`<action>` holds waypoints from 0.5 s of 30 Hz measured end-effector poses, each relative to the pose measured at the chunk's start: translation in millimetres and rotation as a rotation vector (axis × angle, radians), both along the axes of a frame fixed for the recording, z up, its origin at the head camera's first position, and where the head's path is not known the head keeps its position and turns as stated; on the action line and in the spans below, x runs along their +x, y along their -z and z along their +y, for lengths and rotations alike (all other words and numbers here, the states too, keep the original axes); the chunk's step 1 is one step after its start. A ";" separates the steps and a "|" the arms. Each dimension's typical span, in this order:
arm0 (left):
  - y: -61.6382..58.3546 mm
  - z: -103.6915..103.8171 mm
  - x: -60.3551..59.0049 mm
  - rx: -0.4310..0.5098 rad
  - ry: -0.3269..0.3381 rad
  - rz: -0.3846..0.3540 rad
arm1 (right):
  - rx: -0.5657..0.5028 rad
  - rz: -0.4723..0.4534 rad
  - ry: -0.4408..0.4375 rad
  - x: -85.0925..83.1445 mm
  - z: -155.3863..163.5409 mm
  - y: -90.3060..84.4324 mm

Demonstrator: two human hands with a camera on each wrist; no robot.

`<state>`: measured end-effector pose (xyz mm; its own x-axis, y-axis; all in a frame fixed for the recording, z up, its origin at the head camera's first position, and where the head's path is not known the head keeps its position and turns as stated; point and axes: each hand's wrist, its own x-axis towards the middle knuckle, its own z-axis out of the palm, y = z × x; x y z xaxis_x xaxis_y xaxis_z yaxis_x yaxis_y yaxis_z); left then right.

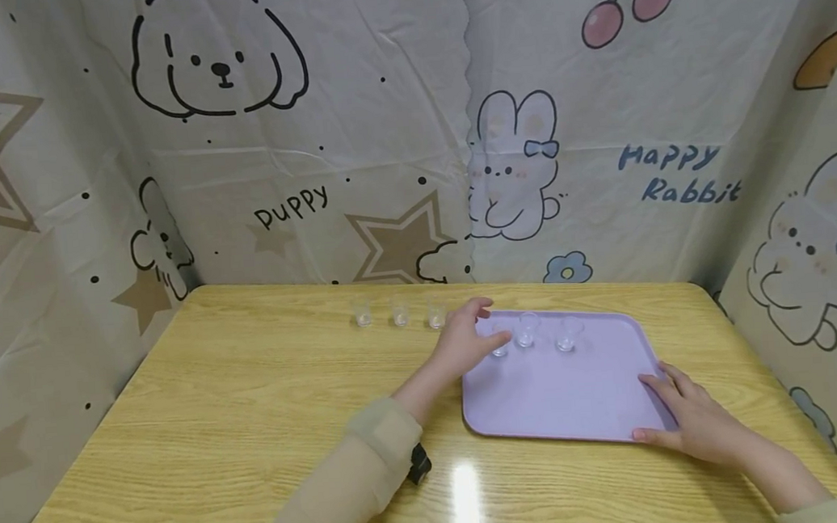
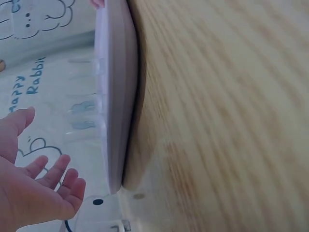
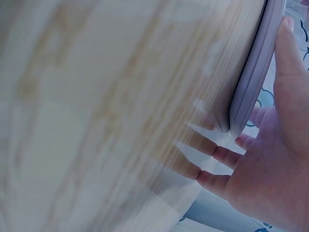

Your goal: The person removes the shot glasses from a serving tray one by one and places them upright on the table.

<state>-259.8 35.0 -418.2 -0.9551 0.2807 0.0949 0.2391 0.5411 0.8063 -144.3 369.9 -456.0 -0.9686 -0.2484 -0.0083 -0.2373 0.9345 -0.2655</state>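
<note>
While the left hand [image 1: 465, 338] hovered with fingers loose at the lavender tray's [image 1: 566, 397] far-left corner, its grip holding nothing, the right hand [image 1: 692, 421] pressed flat on the near-right rim. A careless reach could topple the three tray glasses [image 1: 528, 328]; three more glasses [image 1: 399, 313] stood nearby on the bench [image 1: 219, 437].

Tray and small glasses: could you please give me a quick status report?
Left hand open, reaching at nearest glass on tray. Right hand open, resting on lilac tray near corner. Three glasses on table beside it. Nothing in the way.
</note>
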 end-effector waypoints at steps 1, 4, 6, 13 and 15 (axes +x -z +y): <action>1.1 1.7 -1.1 -0.008 -0.004 -0.004 | 0.001 0.001 -0.001 0.0 -0.1 0.0; 4.8 6.4 -4.7 -0.046 -0.014 -0.016 | 0.002 0.002 -0.002 0.2 -0.6 -0.6; 7.9 9.1 -7.2 -0.077 -0.020 -0.025 | 0.003 0.000 -0.002 0.3 -1.0 -1.2; 10.8 13.9 -10.4 -0.137 -0.020 -0.036 | 0.003 -0.010 -0.001 0.0 -1.6 -1.5; 9.8 14.6 -10.2 -0.147 -0.018 -0.034 | 0.000 -0.009 0.000 -0.2 -1.5 -1.5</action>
